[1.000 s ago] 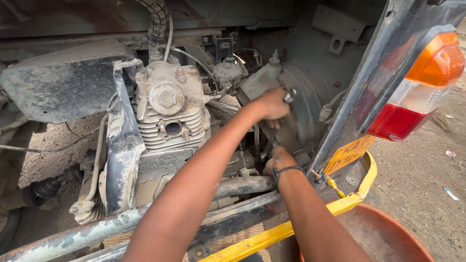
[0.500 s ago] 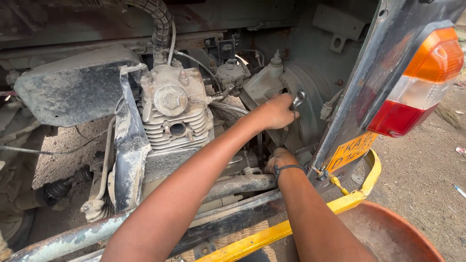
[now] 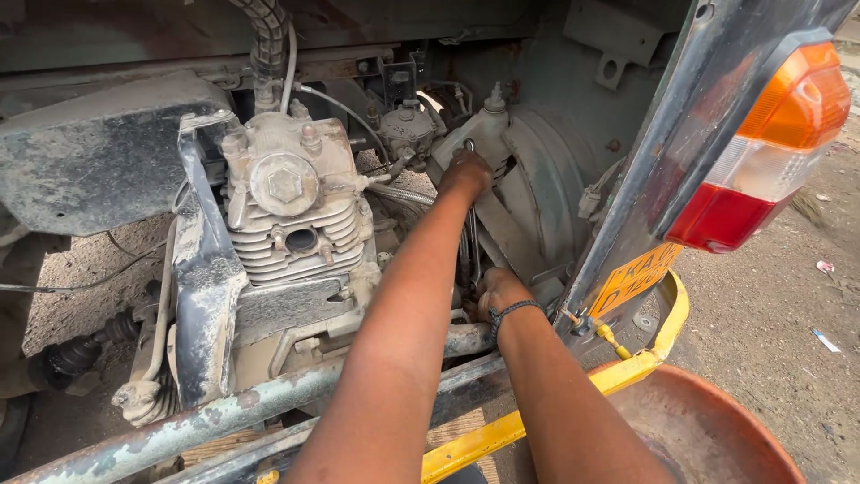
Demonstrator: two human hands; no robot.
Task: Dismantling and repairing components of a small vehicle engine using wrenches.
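My left hand (image 3: pixel 466 173) reaches into the open engine bay and is closed on the top of a long metal spanner (image 3: pixel 471 244), which hangs almost upright beside the round grey fan housing (image 3: pixel 537 193). My right hand (image 3: pixel 498 289), with a dark band at the wrist, sits lower, at the spanner's bottom end, just above a dirty cross tube (image 3: pixel 269 399). Its fingers are turned away and hidden. The finned engine cylinder (image 3: pixel 291 220) stands to the left of both hands.
A tail lamp (image 3: pixel 761 148) with orange and red lenses sits on the body panel at right, over a yellow plate and a yellow bumper bar (image 3: pixel 667 314). A brown round basin (image 3: pixel 708 421) sits at bottom right on dirt ground. Hoses and cables run above the engine.
My left hand has moved left, from the fan housing's face toward the part beside the carburettor, and the spanner now hangs downward. The right hand has stayed low in place.
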